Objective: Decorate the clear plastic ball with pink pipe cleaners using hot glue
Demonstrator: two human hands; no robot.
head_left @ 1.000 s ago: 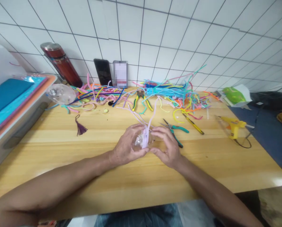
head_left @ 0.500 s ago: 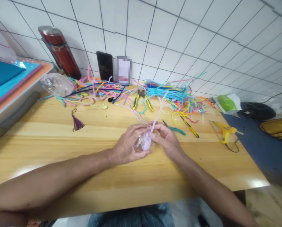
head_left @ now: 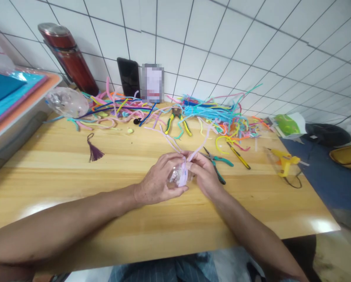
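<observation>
My left hand [head_left: 156, 180] is wrapped round a small clear plastic ball [head_left: 178, 175] just above the wooden table [head_left: 105, 219]. Pale lilac pipe cleaners [head_left: 200, 145] run over the ball and stick up and away from it. My right hand [head_left: 203, 174] is closed in a pinch on those lilac pipe cleaners right beside the ball. Both hands touch each other at the table's middle.
A heap of coloured pipe cleaners [head_left: 210, 113] lies along the back. Nearby are green-handled pliers [head_left: 218, 162], yellow-handled pliers [head_left: 177, 123], a yellow cutter [head_left: 238, 154], a yellow glue gun [head_left: 284, 162], a purple tassel [head_left: 93, 150], a clear ball [head_left: 66, 102], a red flask [head_left: 68, 55], two phones [head_left: 128, 78] and stacked sheets [head_left: 8, 98].
My right hand has slid from the ball's side to its top and pinched the lilac pipe cleaners, bending them down to the right. My left hand kept hold of the ball.
</observation>
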